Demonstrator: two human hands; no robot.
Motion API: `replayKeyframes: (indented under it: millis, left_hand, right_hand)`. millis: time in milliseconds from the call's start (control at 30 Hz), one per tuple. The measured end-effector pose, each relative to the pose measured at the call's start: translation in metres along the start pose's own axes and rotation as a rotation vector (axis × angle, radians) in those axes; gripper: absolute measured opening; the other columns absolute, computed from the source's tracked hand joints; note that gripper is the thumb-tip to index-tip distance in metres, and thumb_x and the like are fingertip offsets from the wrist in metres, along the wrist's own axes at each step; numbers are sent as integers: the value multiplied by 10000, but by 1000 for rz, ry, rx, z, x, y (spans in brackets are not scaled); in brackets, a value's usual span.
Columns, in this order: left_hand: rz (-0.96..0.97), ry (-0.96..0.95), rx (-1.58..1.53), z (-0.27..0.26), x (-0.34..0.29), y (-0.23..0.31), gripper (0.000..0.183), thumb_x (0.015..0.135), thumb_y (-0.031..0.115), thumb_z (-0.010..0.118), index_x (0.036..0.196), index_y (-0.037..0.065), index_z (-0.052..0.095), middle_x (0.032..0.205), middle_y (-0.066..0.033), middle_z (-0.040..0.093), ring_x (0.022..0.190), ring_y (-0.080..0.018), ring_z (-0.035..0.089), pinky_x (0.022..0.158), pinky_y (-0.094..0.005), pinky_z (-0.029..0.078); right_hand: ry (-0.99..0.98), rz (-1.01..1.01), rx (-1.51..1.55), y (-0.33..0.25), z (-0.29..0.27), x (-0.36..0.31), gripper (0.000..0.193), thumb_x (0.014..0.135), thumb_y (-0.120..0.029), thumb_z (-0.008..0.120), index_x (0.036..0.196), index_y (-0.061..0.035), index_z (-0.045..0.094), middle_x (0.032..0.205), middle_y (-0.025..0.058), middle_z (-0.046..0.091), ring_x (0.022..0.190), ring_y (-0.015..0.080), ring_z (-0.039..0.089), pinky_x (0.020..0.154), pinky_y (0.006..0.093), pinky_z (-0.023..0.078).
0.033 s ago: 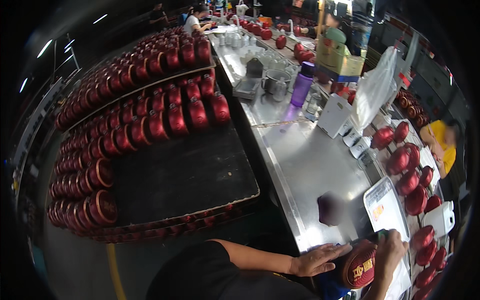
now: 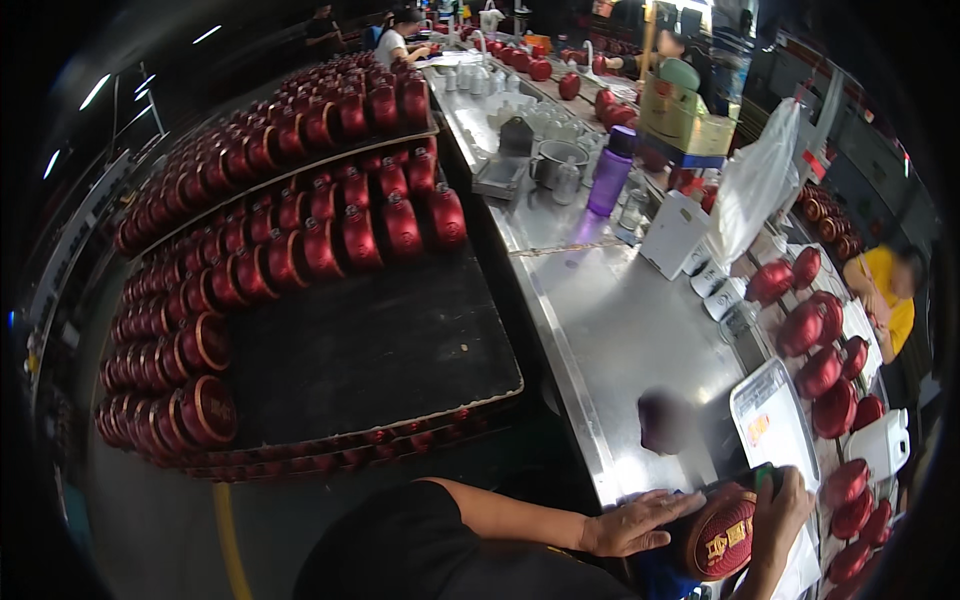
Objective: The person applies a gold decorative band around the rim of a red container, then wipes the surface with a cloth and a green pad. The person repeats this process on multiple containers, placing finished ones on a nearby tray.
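Left hand (image 2: 632, 524): fingers extended, held flat at the near-left edge of the flask. Right hand (image 2: 786, 505): fingers curled at its right side, beside a small green item (image 2: 764, 474); whether they pinch it cannot be told. Red flask (image 2: 738, 515): rounded, ridged face, raised gold characters, between the hands. Pale tray (image 2: 775, 395): shallow, rounded corners, just beyond. Worktop (image 2: 610, 350): smooth, reflective metal. Black board (image 2: 370, 340): flat, bearing rows of glossy flasks. Purple bottle (image 2: 608, 180): translucent, cylindrical, farther along.

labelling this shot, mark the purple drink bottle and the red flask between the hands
Purple drink bottle (image 2: 609, 180), head view: middle of its body
Red flask (image 2: 721, 536), head view: its round face
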State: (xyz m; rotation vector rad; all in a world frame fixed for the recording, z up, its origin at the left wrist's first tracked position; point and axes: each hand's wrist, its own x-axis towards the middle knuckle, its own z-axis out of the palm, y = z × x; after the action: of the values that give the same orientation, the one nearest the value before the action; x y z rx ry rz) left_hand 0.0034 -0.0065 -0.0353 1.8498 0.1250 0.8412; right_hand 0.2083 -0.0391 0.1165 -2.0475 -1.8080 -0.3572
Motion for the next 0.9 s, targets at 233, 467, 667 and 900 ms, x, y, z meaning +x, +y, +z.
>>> replayKeyframes:
  millis: [233, 467, 667, 900]
  left_hand:
    - [187, -80, 304, 10, -6, -10, 862, 1033, 622, 328, 1665, 106, 52, 1718, -152, 149, 1560, -404, 195, 1253, -608, 74]
    - [410, -30, 682, 22, -12, 7, 879, 969, 655, 420, 1662, 172, 180, 1710, -108, 205, 1550, -401, 211, 1237, -677, 77]
    - [529, -132, 787, 40, 10, 26, 699, 863, 594, 605, 1432, 191, 555, 1493, -58, 559, 1517, -374, 303, 1212, -658, 114]
    - [279, 137, 434, -33, 49, 8, 444, 916, 227, 699, 1341, 123, 624, 1426, -172, 509, 1361, -365, 430, 1124, -567, 317]
  right_hand:
    - [217, 185, 293, 68, -6, -57, 182, 1001, -165, 624, 1063, 5, 642, 877, 169, 674, 757, 281, 652, 722, 387, 524]
    - [-170, 770, 863, 51, -32, -144, 319, 1026, -180, 611, 1266, 29, 634, 1100, 120, 675, 899, 163, 614, 816, 289, 494]
    - [159, 956, 1157, 71, -9, -188, 297, 1010, -62, 570, 1289, 38, 587, 1188, 128, 632, 992, 187, 594, 912, 294, 466]
    - [267, 1031, 1142, 74, -11, -203, 344, 1016, 28, 485, 1357, 73, 481, 1304, 113, 549, 1054, 180, 549, 959, 263, 421]
